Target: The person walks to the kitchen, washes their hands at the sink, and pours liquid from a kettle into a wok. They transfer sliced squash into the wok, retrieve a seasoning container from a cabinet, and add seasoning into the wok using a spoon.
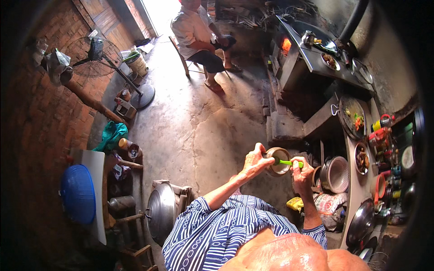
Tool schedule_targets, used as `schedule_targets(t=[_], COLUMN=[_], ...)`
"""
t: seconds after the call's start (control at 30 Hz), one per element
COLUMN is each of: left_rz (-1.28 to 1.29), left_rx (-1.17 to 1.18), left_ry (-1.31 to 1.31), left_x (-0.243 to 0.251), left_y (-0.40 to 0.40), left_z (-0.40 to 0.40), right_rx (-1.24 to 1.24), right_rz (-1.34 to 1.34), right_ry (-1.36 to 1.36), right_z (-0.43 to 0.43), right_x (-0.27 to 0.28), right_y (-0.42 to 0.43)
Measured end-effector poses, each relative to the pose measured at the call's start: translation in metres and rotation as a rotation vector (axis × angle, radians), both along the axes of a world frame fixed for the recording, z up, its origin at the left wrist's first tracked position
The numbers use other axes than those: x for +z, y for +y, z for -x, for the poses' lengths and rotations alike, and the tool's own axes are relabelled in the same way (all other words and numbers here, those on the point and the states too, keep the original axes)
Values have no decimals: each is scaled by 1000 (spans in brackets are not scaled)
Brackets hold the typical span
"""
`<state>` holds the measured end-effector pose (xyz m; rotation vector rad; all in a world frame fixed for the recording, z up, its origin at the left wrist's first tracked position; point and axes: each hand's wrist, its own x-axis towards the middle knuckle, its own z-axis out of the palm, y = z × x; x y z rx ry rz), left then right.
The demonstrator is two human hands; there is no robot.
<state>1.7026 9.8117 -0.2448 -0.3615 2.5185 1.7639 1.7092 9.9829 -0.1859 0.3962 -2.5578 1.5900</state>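
My left hand (255, 162) holds a small round jar (278, 152) by its rim and side, with its open mouth facing the camera. A pale content shows inside it. Pinched in the fingers of my right hand (301, 171) is the handle of a green spoon (285, 162), whose far end reaches across the jar's mouth. The jar hangs in the air before my body, above the concrete floor. To the right of my right hand lie a metal pan with a perforated colander (339, 174), a yellow bottle (295, 203) and a printed sack (330, 206).
A seated person (200, 40) is beyond, near a stove (318, 64) with a fire. The right counter (351, 203) bears a chopping board (346, 111), a dish of food (361, 158) and bottles. A large lidded pot (162, 211) stands at my left, a fan (144, 96) farther off.
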Motion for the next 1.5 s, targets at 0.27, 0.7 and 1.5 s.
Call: schedule_targets(t=[0.27,0.7,1.5], left_rz=[52,70,-217], left_rx=[-55,-154,26], left_ry=[66,18,-41], left_x=[-8,-26,-6], left_y=[7,96,181], left_z=[105,276,604], right_rx=[-21,-245,-374], right_rz=[-257,172,639], right_ry=[277,-89,-313], right_z=[81,246,596], right_x=[19,-41,-38], right_y=[11,97,194])
